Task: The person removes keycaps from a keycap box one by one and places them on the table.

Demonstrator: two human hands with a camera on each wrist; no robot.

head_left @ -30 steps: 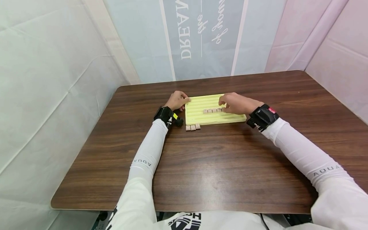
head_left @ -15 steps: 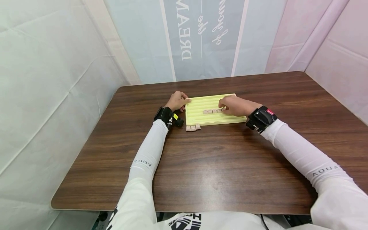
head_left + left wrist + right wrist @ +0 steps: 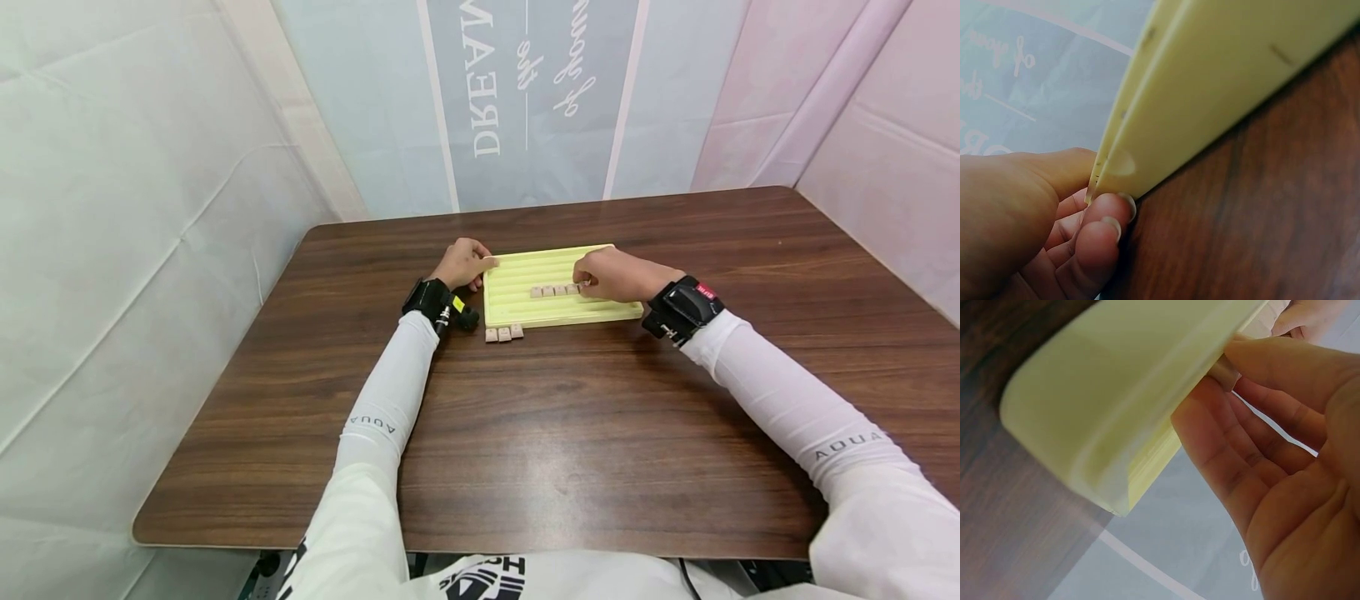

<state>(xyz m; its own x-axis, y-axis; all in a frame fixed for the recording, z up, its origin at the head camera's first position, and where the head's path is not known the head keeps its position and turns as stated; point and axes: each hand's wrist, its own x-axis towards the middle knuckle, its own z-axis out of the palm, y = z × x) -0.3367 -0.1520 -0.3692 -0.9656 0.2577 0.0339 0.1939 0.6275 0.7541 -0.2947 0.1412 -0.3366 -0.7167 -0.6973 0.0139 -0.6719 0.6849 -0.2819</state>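
Note:
A yellow stepped tray lies on the table with a short row of beige keycaps on one of its steps. My left hand holds the tray's left edge, thumb on top and fingertips against the side, as the left wrist view shows up close. At the right end of the row, my right hand pinches one keycap between thumb and fingers; most of it is hidden behind them. Several steps of the tray show bare above the row.
Three loose keycaps lie on the brown wooden table against the tray's front left corner. A printed cloth hangs behind the table, with pale sheets at the sides. Both wrists carry black camera bands.
My right hand has shifted slightly at the row's right end, its fingers drawing closer together over the keycap there. The left hand stays on the tray's edge.

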